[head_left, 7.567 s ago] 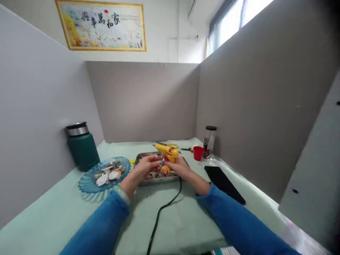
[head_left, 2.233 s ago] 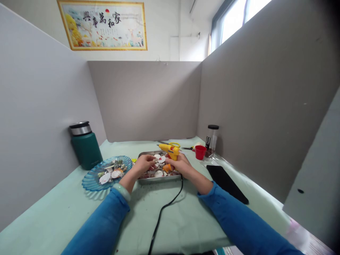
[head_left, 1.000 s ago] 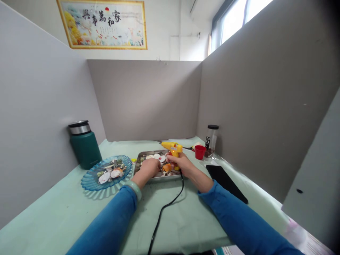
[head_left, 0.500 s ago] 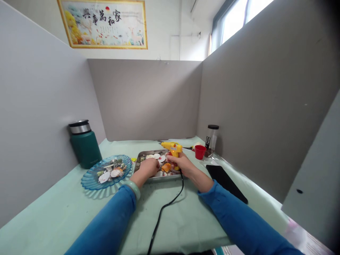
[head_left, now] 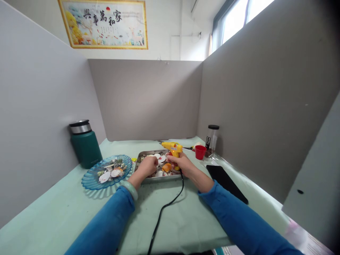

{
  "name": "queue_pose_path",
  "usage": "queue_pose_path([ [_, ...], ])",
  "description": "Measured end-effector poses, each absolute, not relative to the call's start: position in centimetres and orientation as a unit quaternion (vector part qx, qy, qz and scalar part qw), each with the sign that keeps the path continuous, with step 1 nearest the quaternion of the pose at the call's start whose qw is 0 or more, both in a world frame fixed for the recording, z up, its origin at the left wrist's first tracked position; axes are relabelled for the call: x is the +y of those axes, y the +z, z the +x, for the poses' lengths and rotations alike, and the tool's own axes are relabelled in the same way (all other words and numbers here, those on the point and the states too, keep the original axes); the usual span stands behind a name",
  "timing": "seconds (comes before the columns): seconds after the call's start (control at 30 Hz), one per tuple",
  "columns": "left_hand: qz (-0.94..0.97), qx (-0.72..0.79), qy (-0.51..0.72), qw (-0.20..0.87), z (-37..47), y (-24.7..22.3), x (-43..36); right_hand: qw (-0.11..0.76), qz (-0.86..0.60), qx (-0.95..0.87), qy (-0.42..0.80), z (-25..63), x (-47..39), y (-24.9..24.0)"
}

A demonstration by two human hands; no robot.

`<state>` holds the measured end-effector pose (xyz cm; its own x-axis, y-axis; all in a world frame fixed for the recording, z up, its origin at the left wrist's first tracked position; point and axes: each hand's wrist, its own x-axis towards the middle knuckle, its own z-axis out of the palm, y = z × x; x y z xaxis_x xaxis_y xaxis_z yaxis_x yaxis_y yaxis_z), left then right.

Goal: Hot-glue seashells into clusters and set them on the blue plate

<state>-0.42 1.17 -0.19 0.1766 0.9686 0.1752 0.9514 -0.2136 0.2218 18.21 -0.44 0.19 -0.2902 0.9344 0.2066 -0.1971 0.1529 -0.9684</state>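
Observation:
Wrapped round the handle of a yellow hot glue gun (head_left: 174, 148), my right hand (head_left: 185, 165) holds it above the right side of a metal tray (head_left: 152, 180). The gun's nozzle points left, and its black cord (head_left: 166, 206) trails toward the table's front edge. My left hand (head_left: 148, 165) is over the left part of the tray, its fingers curled together; what they hold, if anything, is hidden. In the tray lie white round discs (head_left: 161, 159), an orange shell-like piece (head_left: 166, 167) and several other small shell-like pieces.
A blue scalloped plate (head_left: 89, 180) with small pieces stands left, beside a green bottle (head_left: 86, 147). To the right are a red cup (head_left: 200, 152), a clear jar with a black lid (head_left: 211, 138) and a flat black object (head_left: 227, 184). Grey partitions (head_left: 148, 99) enclose the table.
My left hand has risen slightly and shifted a little to the left over the tray. My right hand and the glue gun have stayed in place.

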Motion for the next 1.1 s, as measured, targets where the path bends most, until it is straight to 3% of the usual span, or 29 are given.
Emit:
queue_pose_path([
  [0.1, 0.751, 0.622, 0.193, 0.108, -0.4, -0.2, 1.2, 0.501, -0.32, -0.577, 0.56, 18.3, -0.6, 0.3],
  [0.27, 0.646, 0.566, 0.309, 0.409, -0.7, 0.1, 0.8, 0.501, -0.335, -0.593, 0.534, 18.3, -0.7, 0.1],
  [0.4, 0.599, 0.488, 0.347, 0.531, -1.0, 0.6, 0.0, 0.508, -0.357, -0.601, 0.503, 18.0, -0.3, -0.4],
  [0.83, 0.564, 0.404, 0.365, 0.621, 0.2, 0.4, -0.7, 0.468, -0.353, -0.645, 0.491, 18.0, -0.1, -0.5],
  [1.1, 0.558, 0.401, 0.378, 0.62, 0.3, 0.6, -0.9, 0.47, -0.369, -0.642, 0.48, 17.9, 0.0, -0.5],
])
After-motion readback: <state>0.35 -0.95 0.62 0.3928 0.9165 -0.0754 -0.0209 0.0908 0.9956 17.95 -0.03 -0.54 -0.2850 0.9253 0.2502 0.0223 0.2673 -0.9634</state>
